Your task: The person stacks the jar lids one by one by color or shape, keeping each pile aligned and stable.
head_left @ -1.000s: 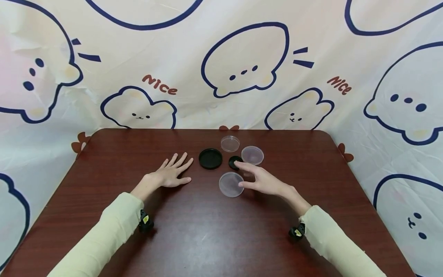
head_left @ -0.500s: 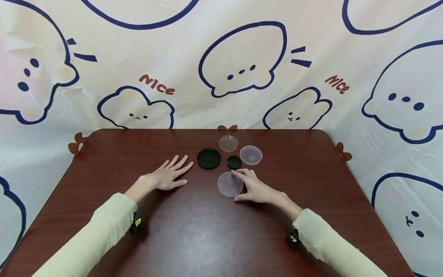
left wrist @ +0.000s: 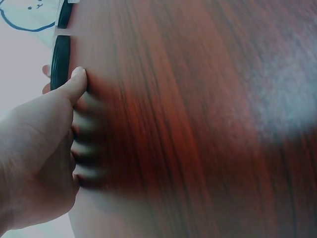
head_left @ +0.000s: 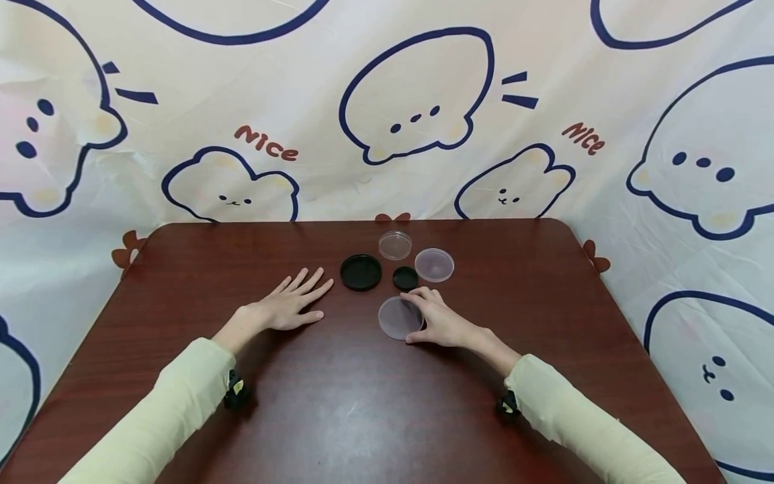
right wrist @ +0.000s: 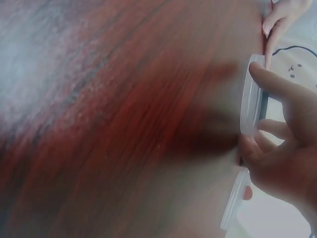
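My right hand (head_left: pixel 444 323) grips the nearest clear petri dish (head_left: pixel 396 319) at its right side, thumb on the near rim and fingers at the far rim. In the right wrist view, thumb and fingers span the edge of this dish. My left hand (head_left: pixel 281 309) rests on the table with fingers spread, holding nothing. Just past its fingertips lies a large black round dish (head_left: pixel 361 272). Between that and the right hand's fingers is a small black round dish (head_left: pixel 405 278).
Farther back sits a smaller clear dish (head_left: pixel 395 246), with another clear dish (head_left: pixel 435 265) to its right. All lie on a dark red-brown wooden table (head_left: pixel 357 417). A cartoon-printed cloth (head_left: pixel 338 188) hangs behind and along both sides.
My right hand has drawn back from the small black dish to the nearest clear dish and taken hold of its rim. My left hand stays spread on the table, having shifted slightly.
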### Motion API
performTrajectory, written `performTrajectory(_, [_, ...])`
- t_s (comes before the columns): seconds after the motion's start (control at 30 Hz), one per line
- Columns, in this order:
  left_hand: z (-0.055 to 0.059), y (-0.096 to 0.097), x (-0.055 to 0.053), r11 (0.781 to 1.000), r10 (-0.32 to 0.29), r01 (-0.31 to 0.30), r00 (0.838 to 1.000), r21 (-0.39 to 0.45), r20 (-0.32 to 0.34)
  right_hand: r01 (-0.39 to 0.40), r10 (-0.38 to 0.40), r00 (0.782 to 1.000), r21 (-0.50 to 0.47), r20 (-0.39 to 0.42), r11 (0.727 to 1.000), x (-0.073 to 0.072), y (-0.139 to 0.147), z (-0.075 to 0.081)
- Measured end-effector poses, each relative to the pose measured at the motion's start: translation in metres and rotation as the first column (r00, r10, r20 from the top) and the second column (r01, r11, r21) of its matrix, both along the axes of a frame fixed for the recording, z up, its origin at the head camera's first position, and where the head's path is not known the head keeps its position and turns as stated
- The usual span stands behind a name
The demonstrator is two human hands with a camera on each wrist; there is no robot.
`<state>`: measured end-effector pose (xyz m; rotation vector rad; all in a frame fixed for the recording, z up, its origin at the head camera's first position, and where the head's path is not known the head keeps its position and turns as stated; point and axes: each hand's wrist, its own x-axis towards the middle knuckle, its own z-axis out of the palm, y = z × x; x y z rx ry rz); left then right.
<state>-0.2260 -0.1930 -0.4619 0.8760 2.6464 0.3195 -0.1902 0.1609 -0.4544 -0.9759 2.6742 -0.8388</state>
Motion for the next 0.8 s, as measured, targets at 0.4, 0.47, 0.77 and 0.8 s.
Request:
performTrajectory(0.4, [0.006, 0.002, 0.000, 1.000, 0.003, -0.003, 0.999, 0.015, 0.035, 0.021, -0.022, 0.999, 0.013, 0.024, 1.000, 0.003, 0.027, 0.003])
performTrajectory(0.47, [0.004, 0.002, -0.001, 1.000, 0.003, -0.003, 0.999, 0.001, 0.034, 0.031, -0.031, 0.999, 0.007, 0.015, 0.999, 0.004, 0.031, 0.002])
performTrajectory(0.77, [0.007, 0.003, 0.000, 1.000, 0.001, -0.001, 0.999, -0.001, 0.032, 0.002, 0.000, 0.999, -0.039, 0.040, 0.999, -0.001, 0.041, 0.004])
performTrajectory(0.8, [0.008, 0.003, 0.001, 1.000, -0.002, 0.003, 0.999, -0.007, 0.033, 0.004, -0.001, 0.999, -0.063, 0.055, 0.998, -0.004, 0.043, 0.005])
